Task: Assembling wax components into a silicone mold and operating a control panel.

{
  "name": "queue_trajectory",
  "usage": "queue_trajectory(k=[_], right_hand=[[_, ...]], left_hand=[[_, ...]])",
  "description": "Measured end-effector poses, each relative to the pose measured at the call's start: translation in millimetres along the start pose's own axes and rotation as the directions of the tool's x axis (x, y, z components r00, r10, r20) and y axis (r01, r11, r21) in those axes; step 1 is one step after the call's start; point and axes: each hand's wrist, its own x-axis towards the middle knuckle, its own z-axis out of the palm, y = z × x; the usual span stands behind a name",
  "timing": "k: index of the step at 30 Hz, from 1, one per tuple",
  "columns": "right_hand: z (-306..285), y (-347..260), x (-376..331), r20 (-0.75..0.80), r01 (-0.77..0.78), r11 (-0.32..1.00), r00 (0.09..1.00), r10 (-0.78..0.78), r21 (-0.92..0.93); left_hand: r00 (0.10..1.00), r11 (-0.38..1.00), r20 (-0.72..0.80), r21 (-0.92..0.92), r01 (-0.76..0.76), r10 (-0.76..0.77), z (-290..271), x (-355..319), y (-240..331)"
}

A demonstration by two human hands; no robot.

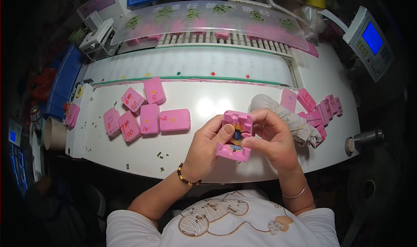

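A pink rubber mould [237,135] is between my hands above the front of the white table. Its upper face is bent open, showing a hollow with dark blue and yellow patches. My left hand [203,149] grips its left side, the thumb pressed over the top edge of the hollow. On the other side my right hand [274,140] has its fingers curled around the block, with the thumb at the lower right of the opening. Whether anything small is pinched inside cannot be made out.
Several numbered pink mould blocks [150,119] lie to the left. A whitish cloth bundle [278,114] and more blocks [323,110] sit at right. Green bits [161,155] dot the table. Behind are a belt [186,67], rollers [217,39] and a translucent sheet [208,23] with green pieces.
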Motion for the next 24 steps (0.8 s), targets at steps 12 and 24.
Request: queue_trajectory(k=[12,24], right_hand=[[15.7,6.9,-1.2,-0.262,0.121,0.989,0.955,-0.141,-0.088],[0.1,7.4,0.5,-0.083,-0.043,0.993,0.996,0.034,-0.109]], left_hand=[[0.988,0.989,-0.035,0.013,-0.149,0.15,11.3,2.5,2.7],[0.98,0.979,-0.146,0.177,-0.106,0.133,6.5,-0.8,6.4]])
